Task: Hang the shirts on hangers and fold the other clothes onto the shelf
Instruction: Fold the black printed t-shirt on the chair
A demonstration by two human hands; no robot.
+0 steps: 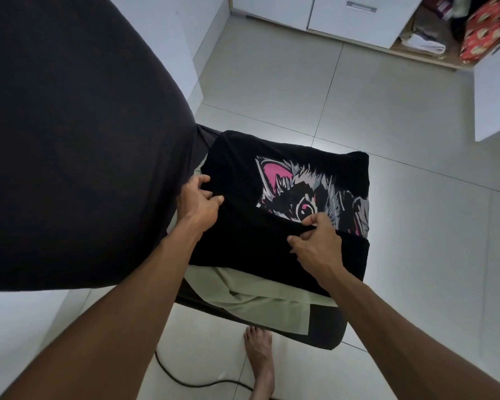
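A black shirt [237, 168] with a pink and grey animal print lies spread over a pale green garment [251, 295] on a dark seat [324, 333] in the middle of the view. Its near part is folded up over the lower half of the print. My left hand [201, 202] pinches the shirt's left edge. My right hand [316, 241] pinches the folded edge just below the print. A large dark garment [70, 125] hangs close to the camera at upper left and hides what is behind it.
An open wardrobe shelf [425, 43] at top right holds folded clothes and a red patterned cloth [482, 30]. White drawers [358, 13] stand beside it. A white door panel [494, 96] juts out at right. A black cable [185, 379] and a bare foot [260, 359] are on the tiled floor.
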